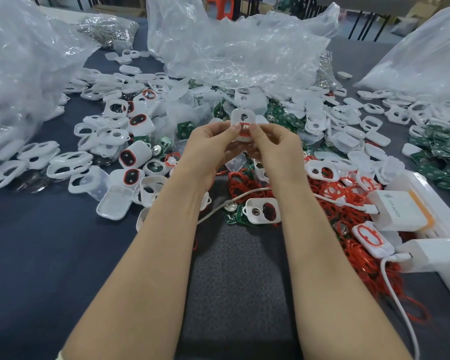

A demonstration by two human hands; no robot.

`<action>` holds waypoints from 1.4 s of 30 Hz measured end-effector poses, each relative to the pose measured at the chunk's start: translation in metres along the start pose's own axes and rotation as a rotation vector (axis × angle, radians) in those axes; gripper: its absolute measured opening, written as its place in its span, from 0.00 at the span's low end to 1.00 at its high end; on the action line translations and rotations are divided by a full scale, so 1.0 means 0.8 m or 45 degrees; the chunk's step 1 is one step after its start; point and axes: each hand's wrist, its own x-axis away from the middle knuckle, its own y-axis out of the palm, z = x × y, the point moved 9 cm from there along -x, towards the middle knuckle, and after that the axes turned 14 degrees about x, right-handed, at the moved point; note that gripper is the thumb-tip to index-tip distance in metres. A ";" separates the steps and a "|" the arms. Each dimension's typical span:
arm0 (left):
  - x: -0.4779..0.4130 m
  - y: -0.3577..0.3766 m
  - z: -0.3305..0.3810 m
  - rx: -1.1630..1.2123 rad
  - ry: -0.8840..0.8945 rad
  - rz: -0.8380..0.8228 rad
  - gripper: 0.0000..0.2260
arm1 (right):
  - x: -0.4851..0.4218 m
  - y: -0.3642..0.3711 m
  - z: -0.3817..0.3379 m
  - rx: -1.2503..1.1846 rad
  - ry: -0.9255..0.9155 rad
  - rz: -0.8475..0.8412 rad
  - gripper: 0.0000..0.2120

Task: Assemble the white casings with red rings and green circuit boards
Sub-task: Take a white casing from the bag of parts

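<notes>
White plastic is what you hold: one white casing point(240, 117) is lifted above the desk point(37, 242), in the middle of the view, between both your hands. Your left hand point(210, 145) pinches its left side and your right hand point(274, 144) pinches its right side. Both thumbs lie on the face that looks at you, so both hands are closed on the part. A red ring point(244, 126) shows at the lower opening of the casing, just under your thumb tips. I cannot tell if it sits fully in its groove, because the thumbs cover a part of it.

To my judgement, the step in hand is the seating of the ring. The next move calls for even pressure all around the opening, so that the thin ring does not twist or jump out. After this a board must go inside.

Under your wrists lies a loose heap of red rings point(361, 266), and near it another casing point(263, 207) lies with open holes. Green circuit boards point(436, 149) are piled at the far right, and more are mixed among the casings beyond your hands. At the left, some finished casings point(138, 152) already carry their red outline. Clear plastic bags point(231, 48) stand behind, and a white charger point(397, 211) lies at your right.
</notes>
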 end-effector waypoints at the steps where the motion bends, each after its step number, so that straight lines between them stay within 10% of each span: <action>1: -0.001 -0.003 -0.001 -0.031 0.015 0.043 0.06 | 0.002 -0.006 -0.006 0.138 -0.063 0.113 0.04; 42: 0.001 0.004 0.004 -0.421 0.204 0.099 0.07 | 0.013 -0.009 -0.033 0.567 -0.310 0.345 0.05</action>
